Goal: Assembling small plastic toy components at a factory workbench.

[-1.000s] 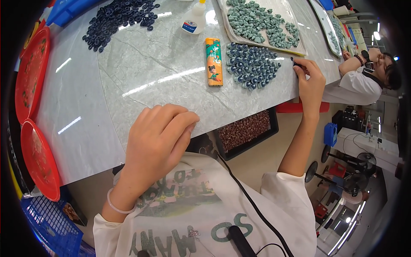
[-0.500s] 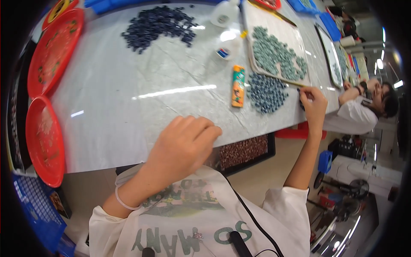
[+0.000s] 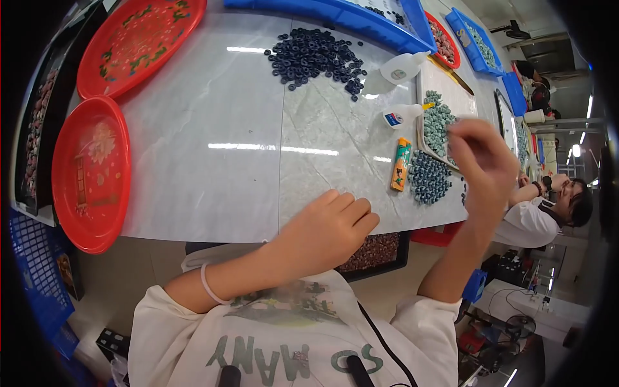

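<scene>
My left hand [image 3: 327, 231] rests at the table's near edge with its fingers curled in; whatever they hold, if anything, is hidden. My right hand [image 3: 485, 158], slightly blurred, is raised in front of a pale tray [image 3: 465, 97], thumb and fingertips pinched together. Something tiny may be between them, too small to make out. Green stone pieces [image 3: 437, 121] lie in the tray, partly covered by this hand. Just nearer is a cluster of dark blue-green beads [image 3: 429, 179]. Left of that cluster lies an orange and green packet [image 3: 400, 166]. Behind the packet is a small white bottle [image 3: 398, 117].
Dark ring-shaped beads [image 3: 314, 58] form a heap at the back. Another white bottle [image 3: 401, 68] lies near it. Red plates [image 3: 122, 174] line the left side, blue trays [image 3: 380, 37] the far edge. A co-worker [image 3: 532, 219] sits at the right. A black tray [image 3: 405, 251] sits below the table.
My right hand has lifted from beside the blue-green beads to in front of the pale tray. The view has turned, so the tabletop things sit further right. My left hand stays closed near the edge.
</scene>
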Demonstrator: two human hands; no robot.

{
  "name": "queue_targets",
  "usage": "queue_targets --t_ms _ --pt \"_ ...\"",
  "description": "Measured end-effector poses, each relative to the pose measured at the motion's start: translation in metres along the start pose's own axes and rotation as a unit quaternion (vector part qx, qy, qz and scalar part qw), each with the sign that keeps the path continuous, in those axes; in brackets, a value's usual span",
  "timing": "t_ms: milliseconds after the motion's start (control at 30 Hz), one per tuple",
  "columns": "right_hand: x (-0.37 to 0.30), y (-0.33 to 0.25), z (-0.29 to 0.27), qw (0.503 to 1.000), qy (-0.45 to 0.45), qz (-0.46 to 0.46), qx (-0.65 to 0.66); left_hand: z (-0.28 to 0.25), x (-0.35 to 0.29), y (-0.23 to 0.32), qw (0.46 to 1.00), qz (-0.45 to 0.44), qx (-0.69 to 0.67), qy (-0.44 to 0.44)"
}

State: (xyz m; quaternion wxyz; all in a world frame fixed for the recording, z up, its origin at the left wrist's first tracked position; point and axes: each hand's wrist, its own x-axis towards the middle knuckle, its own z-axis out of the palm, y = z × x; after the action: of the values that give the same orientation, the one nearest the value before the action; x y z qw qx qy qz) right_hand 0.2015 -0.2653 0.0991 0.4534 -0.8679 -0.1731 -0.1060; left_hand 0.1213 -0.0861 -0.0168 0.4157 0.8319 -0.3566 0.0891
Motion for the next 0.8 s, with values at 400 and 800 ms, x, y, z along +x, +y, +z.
queue_targets --t_ms 400,800 --pt "0.068 0.032 0.108 0.972 -0.112 -0.128 -0.162 -0.002 -0.007 0.002 1.0 -0.008 0.025 0.004" --pt "-0.115 0.124 -0.106 0.941 0.222 0.152 -0.204 -0.092 -0.025 -0.005 0.94 -0.222 0.222 -0.136"
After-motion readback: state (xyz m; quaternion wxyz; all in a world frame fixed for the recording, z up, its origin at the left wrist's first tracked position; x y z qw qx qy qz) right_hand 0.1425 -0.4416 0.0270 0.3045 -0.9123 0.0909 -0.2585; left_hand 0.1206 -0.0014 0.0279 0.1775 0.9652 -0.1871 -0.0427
